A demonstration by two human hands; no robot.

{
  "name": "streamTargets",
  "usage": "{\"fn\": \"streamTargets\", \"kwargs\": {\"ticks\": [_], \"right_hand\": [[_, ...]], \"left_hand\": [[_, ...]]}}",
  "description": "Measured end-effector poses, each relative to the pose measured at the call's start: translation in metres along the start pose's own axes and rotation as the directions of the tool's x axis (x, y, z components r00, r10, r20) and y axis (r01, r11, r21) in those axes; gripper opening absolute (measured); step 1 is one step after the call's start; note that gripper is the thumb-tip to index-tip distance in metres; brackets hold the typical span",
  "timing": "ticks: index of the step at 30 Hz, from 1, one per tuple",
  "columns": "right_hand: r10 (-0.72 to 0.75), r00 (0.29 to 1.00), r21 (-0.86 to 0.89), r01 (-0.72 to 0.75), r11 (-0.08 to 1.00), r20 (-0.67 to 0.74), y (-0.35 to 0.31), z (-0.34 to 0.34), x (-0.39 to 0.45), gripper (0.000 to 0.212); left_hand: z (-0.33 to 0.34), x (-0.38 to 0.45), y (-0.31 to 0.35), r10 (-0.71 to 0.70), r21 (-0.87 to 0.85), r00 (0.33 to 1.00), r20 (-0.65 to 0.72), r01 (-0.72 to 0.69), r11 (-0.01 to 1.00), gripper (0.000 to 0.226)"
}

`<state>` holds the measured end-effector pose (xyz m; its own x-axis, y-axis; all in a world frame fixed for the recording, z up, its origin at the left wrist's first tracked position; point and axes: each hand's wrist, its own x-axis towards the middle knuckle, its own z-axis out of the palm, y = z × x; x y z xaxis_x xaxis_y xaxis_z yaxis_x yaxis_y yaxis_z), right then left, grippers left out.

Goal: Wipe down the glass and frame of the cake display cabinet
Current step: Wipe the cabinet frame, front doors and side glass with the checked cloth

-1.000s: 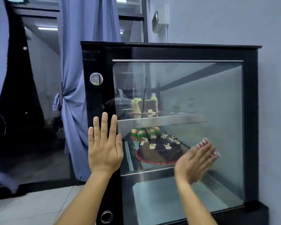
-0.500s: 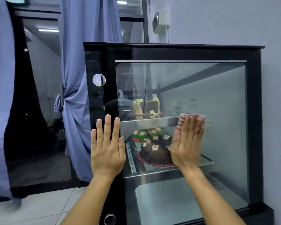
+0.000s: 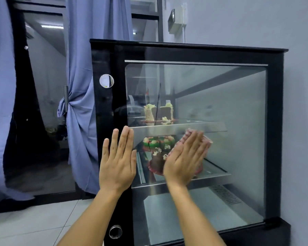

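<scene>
A black-framed cake display cabinet (image 3: pixel 274 121) stands against a grey wall, its big glass pane (image 3: pixel 238 157) facing me. My left hand (image 3: pixel 116 160) lies flat, fingers straight, on the black left post of the frame. My right hand (image 3: pixel 184 158) presses a red-and-white checked cloth (image 3: pixel 207 141) flat against the glass, fingers straight and tilted right. Only the cloth's edges show around the fingers. Behind the pane sit a chocolate cake (image 3: pixel 156 162), a green-and-red cake (image 3: pixel 158 141) and cake slices (image 3: pixel 158 112) on the upper shelf.
Blue curtains (image 3: pixel 82 103) hang left of the cabinet in front of a dark glass door. Pale floor tiles (image 3: pixel 34 224) lie below. Two round metal fittings (image 3: pixel 106 81) sit on the frame's left post. A small white box (image 3: pixel 176 20) is mounted on the wall above.
My right hand with the cloth swept from the lower right of the pane up and left, then dropped slightly and tilted right. My left hand stayed pressed on the frame.
</scene>
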<state>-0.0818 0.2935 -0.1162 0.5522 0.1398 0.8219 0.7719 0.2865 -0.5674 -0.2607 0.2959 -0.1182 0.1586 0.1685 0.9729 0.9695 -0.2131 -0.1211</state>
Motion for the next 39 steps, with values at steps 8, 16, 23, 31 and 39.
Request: {"fn": "streamTargets", "kwargs": {"ticks": [8, 16, 23, 31, 39], "right_hand": [[-0.663, 0.707, -0.044, 0.691, 0.721, 0.245, 0.077, -0.024, 0.065, 0.057], [0.235, 0.967, -0.077, -0.242, 0.967, -0.095, 0.117, -0.039, 0.059, 0.060], [-0.850, 0.456, 0.058, 0.872, 0.486, 0.264, 0.048, -0.021, 0.026, 0.058], [0.439, 0.898, -0.017, -0.440, 0.898, -0.030, 0.173, -0.059, 0.108, 0.069], [-0.800, 0.487, 0.079, 0.836, 0.543, 0.351, 0.066, -0.032, 0.035, 0.063]], "left_hand": [[-0.003, -0.007, 0.000, -0.017, -0.029, 0.999, 0.028, 0.017, 0.999, 0.061], [0.000, -0.010, 0.005, -0.039, 0.003, 0.999, 0.010, 0.039, 0.999, 0.061], [0.002, -0.010, -0.001, -0.011, 0.012, 1.000, -0.023, 0.011, 1.000, 0.061], [0.000, -0.009, 0.006, -0.047, -0.001, 0.999, -0.008, 0.047, 0.999, 0.061], [0.000, -0.011, 0.003, -0.031, 0.008, 0.999, 0.010, 0.031, 0.999, 0.062]]}}
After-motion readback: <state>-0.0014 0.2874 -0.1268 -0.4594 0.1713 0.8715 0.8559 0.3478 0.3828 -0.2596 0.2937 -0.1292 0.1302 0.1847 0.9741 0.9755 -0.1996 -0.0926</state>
